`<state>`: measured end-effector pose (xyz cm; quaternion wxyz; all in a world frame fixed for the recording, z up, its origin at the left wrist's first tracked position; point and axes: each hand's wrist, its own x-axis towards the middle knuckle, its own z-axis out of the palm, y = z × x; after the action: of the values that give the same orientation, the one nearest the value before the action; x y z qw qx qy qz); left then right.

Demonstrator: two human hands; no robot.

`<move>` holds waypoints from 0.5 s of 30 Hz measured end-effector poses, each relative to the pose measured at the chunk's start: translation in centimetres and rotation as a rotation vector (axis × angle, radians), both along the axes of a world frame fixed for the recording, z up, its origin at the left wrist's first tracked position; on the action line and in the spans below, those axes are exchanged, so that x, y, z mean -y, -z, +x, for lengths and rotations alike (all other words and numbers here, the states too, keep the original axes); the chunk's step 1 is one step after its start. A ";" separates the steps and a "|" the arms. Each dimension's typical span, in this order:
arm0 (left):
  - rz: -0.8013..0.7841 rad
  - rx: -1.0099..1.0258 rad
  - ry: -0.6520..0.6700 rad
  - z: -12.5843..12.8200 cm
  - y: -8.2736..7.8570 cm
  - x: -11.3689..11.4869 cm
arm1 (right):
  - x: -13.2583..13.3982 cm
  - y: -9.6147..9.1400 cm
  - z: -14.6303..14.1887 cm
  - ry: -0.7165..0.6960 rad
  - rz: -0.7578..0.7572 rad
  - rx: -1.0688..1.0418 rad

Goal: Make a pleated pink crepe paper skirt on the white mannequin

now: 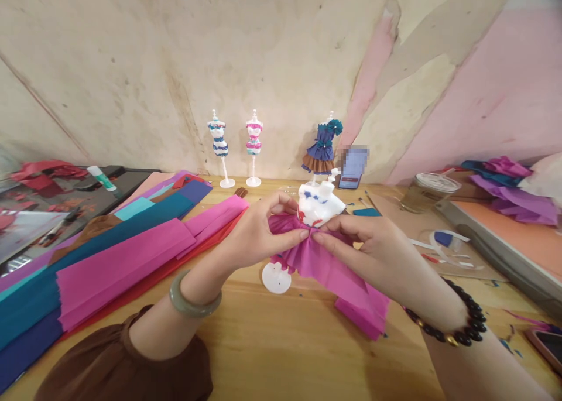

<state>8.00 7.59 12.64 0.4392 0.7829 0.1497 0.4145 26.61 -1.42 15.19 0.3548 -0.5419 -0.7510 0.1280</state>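
Pinching magenta paper (336, 270): left hand (259, 225), right hand (373, 243). Lidded cup (434, 183): brownish liquid (419, 199).

And here we've got a bare lane of worktop (290, 348) on our side of the magenta sheet (322, 263)! Left, layered coloured sheets (127, 263) block our sideways pass; ahead, a gap opens between the pink-banded mannequin (253, 134) and the dressed mannequin (322, 146), while right, the lidded cup (425, 195) stands in our way.
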 end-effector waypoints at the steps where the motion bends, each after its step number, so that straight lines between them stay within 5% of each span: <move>1: 0.002 -0.003 -0.001 0.0 0.0 0.0 | 0.0 0.0 0.0 0.006 0.000 0.004; 15: 0.036 0.016 -0.006 0.2 -0.1 -0.1 | 0.0 0.0 -0.3 0.094 -0.032 -0.028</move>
<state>8.21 7.65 12.71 0.4251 0.7868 0.1412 0.4247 26.28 -1.44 15.20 0.3620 -0.5805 -0.7176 0.1307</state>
